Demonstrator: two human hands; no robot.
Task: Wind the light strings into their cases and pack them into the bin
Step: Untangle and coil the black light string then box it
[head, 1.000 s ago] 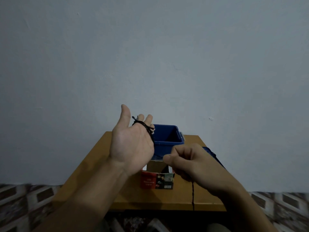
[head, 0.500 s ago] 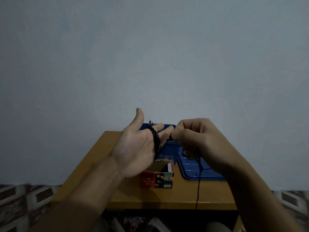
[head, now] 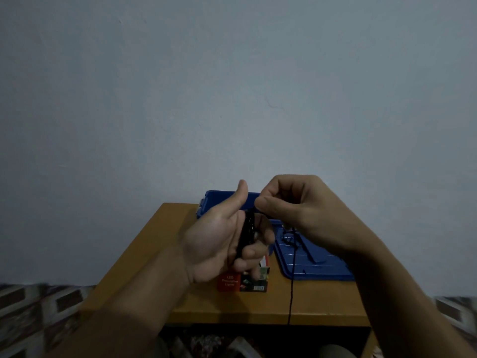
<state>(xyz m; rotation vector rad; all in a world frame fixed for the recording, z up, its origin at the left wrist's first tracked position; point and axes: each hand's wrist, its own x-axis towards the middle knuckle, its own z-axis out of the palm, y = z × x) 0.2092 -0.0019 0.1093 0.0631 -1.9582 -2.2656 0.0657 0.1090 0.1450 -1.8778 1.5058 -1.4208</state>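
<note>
Both hands are raised above the middle of the bench [head: 144, 254], close together. The left hand [head: 216, 244] is turned palm toward the camera with the thumb pointing up. Its fingers [head: 251, 254] are bent inward, and the black light string [head: 246, 228] is wound round them in a thick coil, so its grip closes on that coil. The right hand [head: 299, 210] sits just beside it, touching or nearly touching near the thumb. Its grip is tight, with thumb and curled fingers pinching the string next to the coil. From under this hand 1 loose strand [head: 291, 288] drops straight down, crosses the bench and passes over the near edge. Its lower end is lost in the dark below.

The case [head: 241, 282], a small red and dark printed box, stands on the bench a little toward the near edge, partly hidden by the left hand. The blue bin [head: 219, 196] stands at the far edge, mostly behind the 2 hands. The blue lid [head: 315, 267] lies flat on the right half of the bench, just beside the case. A plain grey wall [head: 232, 86] rises behind, and patterned floor [head: 38, 306] shows at both sides.
</note>
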